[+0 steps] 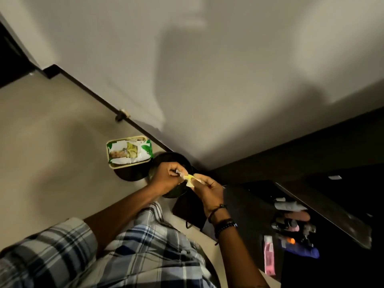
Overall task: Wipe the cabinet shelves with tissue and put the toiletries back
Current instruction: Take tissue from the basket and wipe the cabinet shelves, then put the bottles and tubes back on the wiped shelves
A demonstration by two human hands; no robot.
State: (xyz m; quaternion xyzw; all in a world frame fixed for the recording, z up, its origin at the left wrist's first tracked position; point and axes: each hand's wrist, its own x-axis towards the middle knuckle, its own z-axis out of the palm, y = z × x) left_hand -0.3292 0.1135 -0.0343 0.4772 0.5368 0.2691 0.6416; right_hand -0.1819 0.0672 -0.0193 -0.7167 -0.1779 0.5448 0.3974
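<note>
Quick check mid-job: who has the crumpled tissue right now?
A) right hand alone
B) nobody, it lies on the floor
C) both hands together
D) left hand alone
C: the left hand and the right hand each pinch an end of the tissue, held between them above the dark round container.

One wide-angle head-worn camera looks steeply down, close over the hands (166,177), to the floor (52,132).

A dark round bin (166,156) stands on the beige floor (52,132); at its ten o'clock, a door stopper (122,114) meets the dark skirting (87,91)
</note>
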